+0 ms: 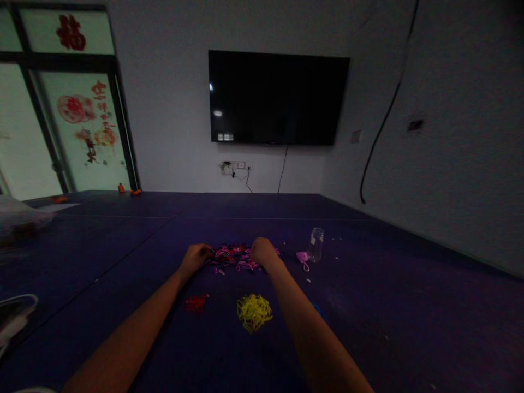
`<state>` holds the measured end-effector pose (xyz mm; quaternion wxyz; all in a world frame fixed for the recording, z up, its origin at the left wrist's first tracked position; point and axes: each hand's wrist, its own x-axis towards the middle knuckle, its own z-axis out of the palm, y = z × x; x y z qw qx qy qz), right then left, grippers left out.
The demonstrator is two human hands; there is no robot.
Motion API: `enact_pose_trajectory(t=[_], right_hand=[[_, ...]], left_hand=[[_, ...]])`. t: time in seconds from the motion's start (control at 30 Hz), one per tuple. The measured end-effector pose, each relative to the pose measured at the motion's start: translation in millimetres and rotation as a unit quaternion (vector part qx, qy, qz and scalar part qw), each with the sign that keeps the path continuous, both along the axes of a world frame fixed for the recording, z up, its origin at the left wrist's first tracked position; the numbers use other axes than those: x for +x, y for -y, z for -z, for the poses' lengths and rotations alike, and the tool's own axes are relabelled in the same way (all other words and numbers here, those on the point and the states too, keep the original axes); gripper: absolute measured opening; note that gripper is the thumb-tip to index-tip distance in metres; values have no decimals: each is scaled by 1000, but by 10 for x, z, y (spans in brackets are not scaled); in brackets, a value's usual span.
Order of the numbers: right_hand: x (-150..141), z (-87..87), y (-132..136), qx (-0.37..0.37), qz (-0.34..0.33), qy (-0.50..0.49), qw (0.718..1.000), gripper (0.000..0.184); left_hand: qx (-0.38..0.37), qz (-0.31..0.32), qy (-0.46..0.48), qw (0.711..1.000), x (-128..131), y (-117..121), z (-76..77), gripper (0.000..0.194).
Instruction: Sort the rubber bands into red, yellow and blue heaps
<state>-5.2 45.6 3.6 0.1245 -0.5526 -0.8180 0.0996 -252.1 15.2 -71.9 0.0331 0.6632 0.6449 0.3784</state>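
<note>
A mixed pile of small pink, red and dark elastic bands (233, 255) lies on the dark blue surface between my two hands. At the pile's left edge, my left hand (196, 258) has its fingers curled in a pinch; what is in them is too small to make out. My right hand (263, 251) is closed over the pile's right side, its fingertips hidden behind the hand. Closer to me are a loose heap of yellow elastic bands (254, 313) and a smaller red heap (196, 303). A bit of blue (319, 311) shows beside my right forearm.
A clear jar (315, 245) stands right of the pile, beside a pink object with a loop (302, 256). White scraps lie around them. A pale cable-like thing (18, 322) is at the left edge. A black cable (363, 185) hangs at the right wall.
</note>
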Motion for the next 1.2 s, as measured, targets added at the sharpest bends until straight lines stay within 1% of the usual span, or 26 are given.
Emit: enact_pose_trajectory(t=[0.13, 0.2, 0.3, 0.43, 0.53, 0.63, 0.73, 0.93, 1.07, 1.2], right_hand=[[-78, 176, -35, 30, 0, 23, 999, 31], [-81, 221, -50, 32, -4, 26, 999, 31], [-68, 241, -62, 16, -1, 26, 1000, 31], [-47, 229, -61, -5, 0, 14, 1000, 30], [-36, 221, -65, -13, 3, -5, 1000, 26], [-32, 212, -85, -2, 6, -28, 1000, 24], [-26, 195, -118, 3, -5, -50, 999, 25], [12, 132, -177, 8, -32, -76, 997, 26], [43, 78, -183, -26, -32, -94, 995, 32], [68, 50, -196, -69, -28, -141, 987, 35]], left_hand=[[-8, 0, 3, 1000, -9, 7, -12, 23], [-7, -8, 3, 1000, -9, 11, -21, 21], [-5, -17, 5, 1000, -2, 12, -30, 20], [1, -21, 16, 1000, 3, 17, -31, 23], [9, -24, 28, 999, -8, 28, -32, 27], [16, -26, 36, 999, -21, 38, -38, 27], [19, -27, 39, 999, -23, 49, -47, 24], [-2, -5, 25, 1000, 1, 79, -62, 23], [-23, 4, 7, 1000, 10, 66, -55, 24], [-38, 2, -8, 999, 8, 46, -55, 25]])
